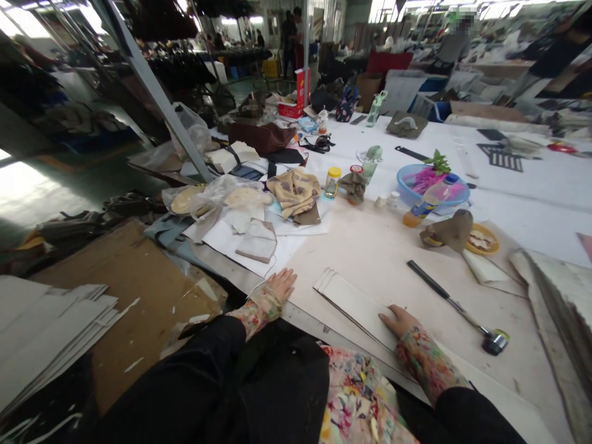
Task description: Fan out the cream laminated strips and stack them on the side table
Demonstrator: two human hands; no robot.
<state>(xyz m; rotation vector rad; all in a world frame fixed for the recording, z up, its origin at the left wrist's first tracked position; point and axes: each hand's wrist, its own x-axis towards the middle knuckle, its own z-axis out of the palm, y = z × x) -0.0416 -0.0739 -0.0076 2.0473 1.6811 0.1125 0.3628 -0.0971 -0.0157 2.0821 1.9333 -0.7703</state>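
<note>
My left hand (280, 286) lies flat at the near edge of the work table, fingers stretched out and holding nothing. To its right, a few long white strips (354, 302) lie stacked and slightly fanned on the pale table board (319, 250). My right hand (398, 322) rests on the right part of these strips, with its fingers apart. A hammer (456, 303) with a black grip and metal head lies beyond my right hand. Left of the strips, past my left hand, sits a grey-white piece of material (258, 239).
Farther back stand a yellow-lidded jar (332, 182), a tilted bottle (428, 202) and a blue basin (401, 185). A crumpled patterned cloth (296, 190) lies at the back left. White sheets (50, 333) are piled on brown cardboard (143, 308). A metal post (157, 92) slants up. Several people are in the background.
</note>
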